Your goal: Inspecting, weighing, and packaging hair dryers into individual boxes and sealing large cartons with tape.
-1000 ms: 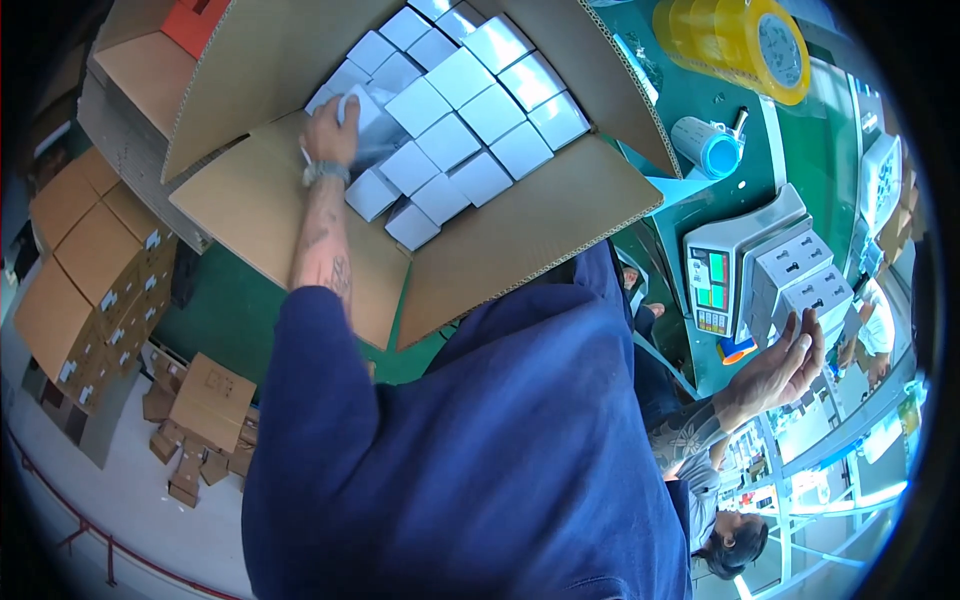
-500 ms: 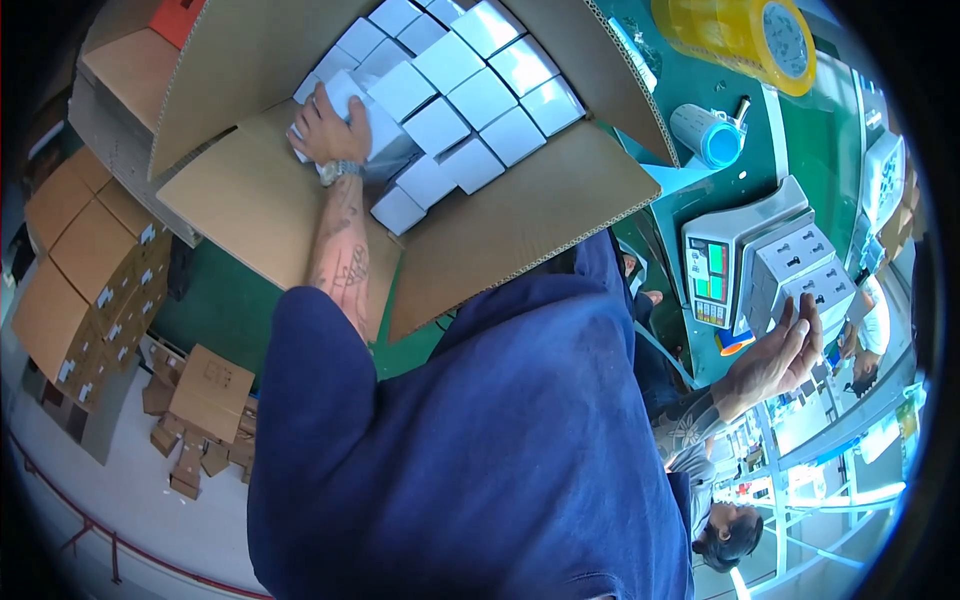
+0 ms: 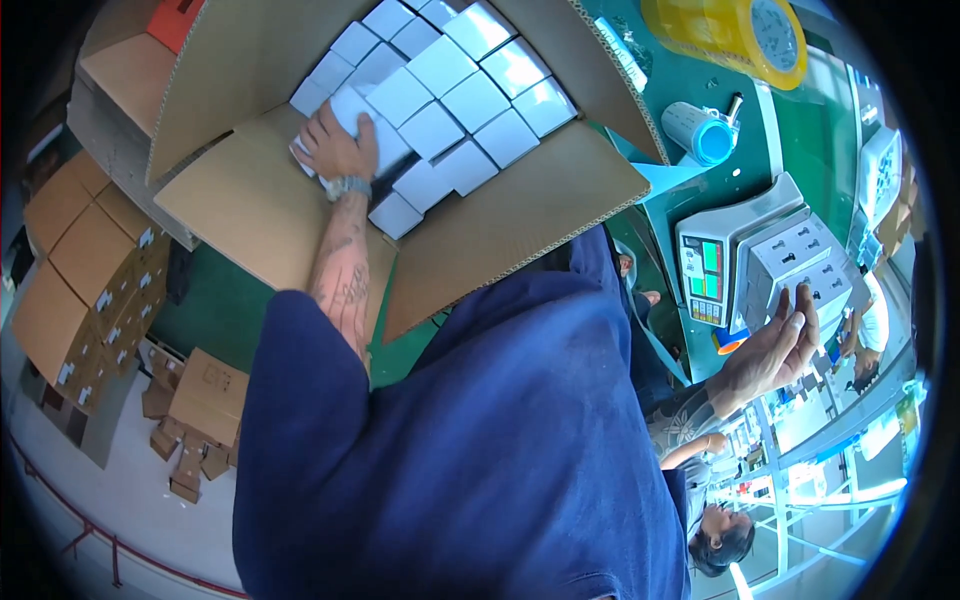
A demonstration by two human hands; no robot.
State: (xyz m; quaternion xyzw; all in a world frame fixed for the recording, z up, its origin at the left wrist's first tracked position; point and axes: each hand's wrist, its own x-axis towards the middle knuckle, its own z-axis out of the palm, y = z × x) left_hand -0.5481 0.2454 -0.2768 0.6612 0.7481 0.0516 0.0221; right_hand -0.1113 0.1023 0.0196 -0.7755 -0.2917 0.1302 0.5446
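L hand (image 3: 335,150) presses flat, fingers spread, on a white box (image 3: 385,150) at the carton's (image 3: 270,215) 9 o'clock edge, so best seat it square w/ the row; R hand (image 3: 780,345) open, empty, near boxes (image 3: 805,262) on the scale (image 3: 712,265), tape (image 3: 735,35) at 1.

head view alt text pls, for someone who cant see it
Seen from above, a person in a blue top presses the left hand onto small white boxes packed in rows inside an open cardboard carton. The right hand, open, reaches toward white boxes stacked on a weighing scale on a green table.
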